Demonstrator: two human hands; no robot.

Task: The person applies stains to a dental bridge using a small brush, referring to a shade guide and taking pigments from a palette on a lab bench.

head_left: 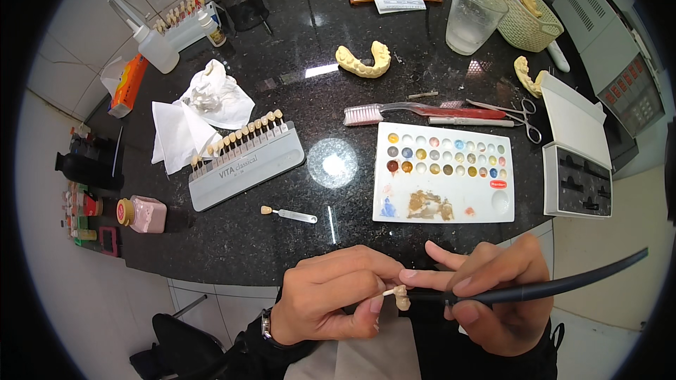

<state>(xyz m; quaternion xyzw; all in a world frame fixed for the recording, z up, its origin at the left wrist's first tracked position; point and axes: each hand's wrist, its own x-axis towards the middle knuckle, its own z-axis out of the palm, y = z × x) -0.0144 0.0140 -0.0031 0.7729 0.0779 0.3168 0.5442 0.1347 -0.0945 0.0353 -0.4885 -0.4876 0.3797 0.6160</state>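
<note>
My left hand is closed in a pinch on a thin pale peg that carries a small beige dental crown. Fingers of my right hand grip a slim brush with a long, curved black handle. Its dark front end points left and reaches the crown; whether the tip touches cannot be made out. Both hands meet in front of the counter's near edge, fingertips close together. Just beyond them lies a white paint palette with several coloured wells and brown smears. A single shade tab rests to its left.
A grey shade guide with tooth tabs and crumpled tissue are at left. A dental cast, toothbrush, scissor-handled clamp and glass stand or lie farther back. At right is an opened white box.
</note>
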